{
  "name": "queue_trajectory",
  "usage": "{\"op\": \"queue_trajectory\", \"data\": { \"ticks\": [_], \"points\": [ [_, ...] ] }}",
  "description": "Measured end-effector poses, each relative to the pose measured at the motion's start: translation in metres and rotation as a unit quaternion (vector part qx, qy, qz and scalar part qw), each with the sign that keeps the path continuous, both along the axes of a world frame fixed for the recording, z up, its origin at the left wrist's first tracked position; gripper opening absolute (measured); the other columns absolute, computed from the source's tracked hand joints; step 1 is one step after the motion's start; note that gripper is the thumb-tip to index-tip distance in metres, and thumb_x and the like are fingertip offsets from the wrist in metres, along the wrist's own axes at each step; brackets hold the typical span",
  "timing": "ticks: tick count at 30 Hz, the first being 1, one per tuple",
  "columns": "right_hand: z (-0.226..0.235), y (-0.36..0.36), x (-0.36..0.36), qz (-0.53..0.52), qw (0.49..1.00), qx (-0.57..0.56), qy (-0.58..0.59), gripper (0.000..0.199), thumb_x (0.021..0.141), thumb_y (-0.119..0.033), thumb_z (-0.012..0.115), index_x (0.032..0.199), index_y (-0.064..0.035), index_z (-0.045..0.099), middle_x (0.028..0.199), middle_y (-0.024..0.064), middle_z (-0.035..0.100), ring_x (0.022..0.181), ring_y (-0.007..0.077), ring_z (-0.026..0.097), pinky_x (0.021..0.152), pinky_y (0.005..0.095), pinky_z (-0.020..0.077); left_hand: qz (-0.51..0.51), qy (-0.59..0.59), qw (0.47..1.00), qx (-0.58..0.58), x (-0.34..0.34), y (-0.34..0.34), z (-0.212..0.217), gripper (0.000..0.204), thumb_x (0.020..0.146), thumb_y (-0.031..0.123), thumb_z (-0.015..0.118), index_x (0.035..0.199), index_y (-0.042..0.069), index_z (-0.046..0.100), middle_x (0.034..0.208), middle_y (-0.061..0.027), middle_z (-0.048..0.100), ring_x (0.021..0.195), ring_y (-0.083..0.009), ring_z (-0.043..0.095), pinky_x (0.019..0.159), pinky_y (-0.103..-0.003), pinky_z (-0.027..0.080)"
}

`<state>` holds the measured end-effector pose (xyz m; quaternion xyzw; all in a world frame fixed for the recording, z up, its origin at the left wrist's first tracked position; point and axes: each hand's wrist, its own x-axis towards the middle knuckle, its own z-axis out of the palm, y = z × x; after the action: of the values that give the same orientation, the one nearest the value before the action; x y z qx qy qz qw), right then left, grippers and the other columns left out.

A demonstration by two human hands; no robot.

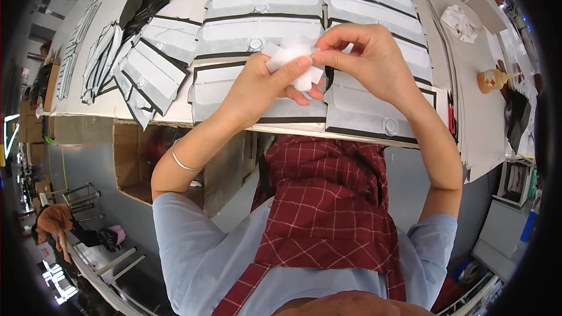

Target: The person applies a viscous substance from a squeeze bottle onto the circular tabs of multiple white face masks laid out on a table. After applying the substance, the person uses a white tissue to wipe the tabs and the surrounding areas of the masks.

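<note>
Above the near edge of the table, my left hand point(272, 79) grips a small bunch of thin white pieces point(293, 52), its thumb pressed on top. What the pieces are made of, I cannot tell. At the right side of the bunch my right hand point(369, 58) pinches, thumb and forefinger together at its edge. Whether a single piece sits between those fingertips is too small to see. Under both hands lie flat white-grey panels with black edges point(374, 114), set out in two overlapping columns. Several carry a small round mark point(256, 44).
At the left lie loose, fanned panels point(155, 76) and a dark stack point(143, 0). To the right are a crumpled white cloth point(461, 23), a bottle of yellowish liquid point(492, 81) and red pen-like items point(451, 114). A cardboard box point(132, 161) stands under the table; another person point(55, 222) is at far left.
</note>
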<state>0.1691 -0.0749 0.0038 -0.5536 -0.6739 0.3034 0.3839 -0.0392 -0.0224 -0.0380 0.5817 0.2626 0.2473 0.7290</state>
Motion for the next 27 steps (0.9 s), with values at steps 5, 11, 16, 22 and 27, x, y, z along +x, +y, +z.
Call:
{"op": "queue_trajectory", "data": {
  "ticks": [5, 11, 16, 22, 27],
  "points": [
    [-0.008, -0.001, 0.006, -0.022, 0.997, 0.059, 0.046, 0.014, 0.086, -0.017, 0.076, 0.088, -0.0027, 0.076, 0.077, 0.0023, 0.071, 0.069, 0.0093, 0.061, 0.063, 0.0241, 0.0502, 0.03, -0.029, 0.999, -0.013, 0.004, -0.003, -0.001, 0.036, 0.103, 0.03, 0.058, 0.118, -0.002, 0.063, 0.094, -0.0163, 0.073, 0.076, -0.0211, 0.072, 0.057, -0.025, 0.056],
    [0.018, -0.02, 0.035, 0.007, 0.994, -0.079, 0.075, 0.012, 0.09, -0.015, 0.074, 0.091, -0.0029, 0.071, 0.084, -0.0019, 0.068, 0.074, 0.0044, 0.06, 0.06, 0.0191, 0.0484, 0.087, 0.016, 0.996, -0.011, -0.008, -0.01, 0.001, 0.031, 0.105, 0.026, 0.054, 0.11, -0.003, 0.064, 0.09, -0.0156, 0.072, 0.072, -0.0197, 0.071, 0.054, -0.024, 0.054],
    [0.013, -0.032, 0.056, 0.19, 0.96, -0.183, -0.092, 0.013, 0.089, -0.016, 0.073, 0.087, -0.004, 0.066, 0.083, 0.0007, 0.066, 0.078, 0.0107, 0.061, 0.062, 0.0253, 0.05, 0.039, 0.084, 0.96, 0.263, -0.042, -0.018, -0.005, 0.017, 0.099, 0.015, 0.056, 0.102, 0.001, 0.063, 0.09, -0.0121, 0.071, 0.079, -0.0222, 0.07, 0.065, -0.029, 0.055],
    [-0.012, -0.013, 0.042, 0.223, 0.95, -0.175, -0.134, 0.022, 0.087, -0.022, 0.072, 0.085, -0.0016, 0.065, 0.076, 0.0083, 0.062, 0.072, 0.0185, 0.06, 0.063, 0.0349, 0.0479, -0.105, 0.085, 0.777, 0.615, -0.046, -0.041, -0.019, 0.017, 0.084, 0.017, 0.067, 0.098, 0.008, 0.063, 0.106, -0.0087, 0.072, 0.112, -0.0315, 0.067, 0.089, -0.042, 0.049],
    [-0.02, -0.002, 0.038, 0.209, 0.947, -0.185, -0.159, 0.021, 0.087, -0.018, 0.073, 0.082, -0.0015, 0.061, 0.074, 0.0036, 0.06, 0.067, 0.0134, 0.055, 0.059, 0.0298, 0.0452, -0.081, 0.09, 0.736, 0.667, -0.039, -0.053, -0.036, 0.01, 0.086, 0.014, 0.064, 0.094, 0.008, 0.059, 0.129, -0.0107, 0.066, 0.129, -0.0307, 0.056, 0.097, -0.041, 0.045]
  ]
}}
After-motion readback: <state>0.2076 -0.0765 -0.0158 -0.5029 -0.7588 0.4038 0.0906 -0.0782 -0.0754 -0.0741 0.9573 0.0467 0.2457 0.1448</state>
